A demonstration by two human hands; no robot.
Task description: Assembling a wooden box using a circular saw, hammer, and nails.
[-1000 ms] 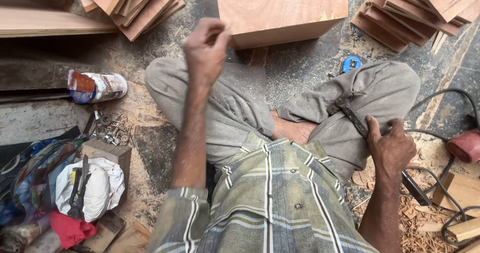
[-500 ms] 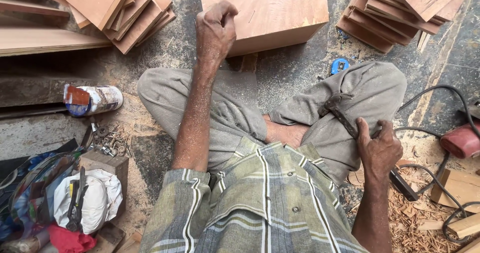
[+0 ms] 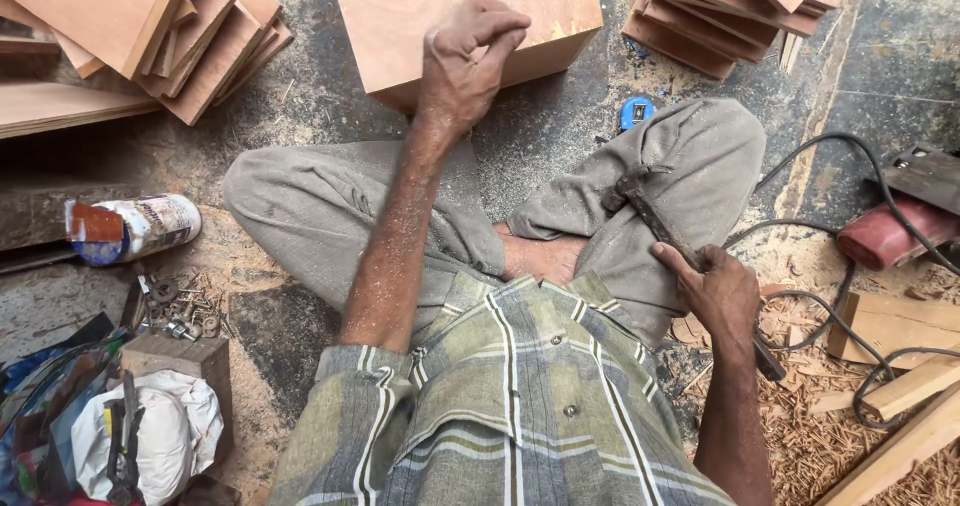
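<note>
Head view: the left hand (image 3: 462, 61) hovers with fingers curled into a loose fist over the near edge of a smooth reddish plywood box (image 3: 440, 11) on the dusty concrete floor (image 3: 545, 136). The right hand (image 3: 722, 294) wraps its fingers around a dark hammer (image 3: 655, 221) lying across the right knee.

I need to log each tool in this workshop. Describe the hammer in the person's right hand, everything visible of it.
The dark, worn metal hammer lies slanted across the person's grey-trousered right thigh, head up and away from the body. Its head is dull and dusty, resting on the cloth near the knee. The long dark handle runs down through the right hand, whose grip closes round it; its end pokes out below the hand, over the wood shavings.
</note>
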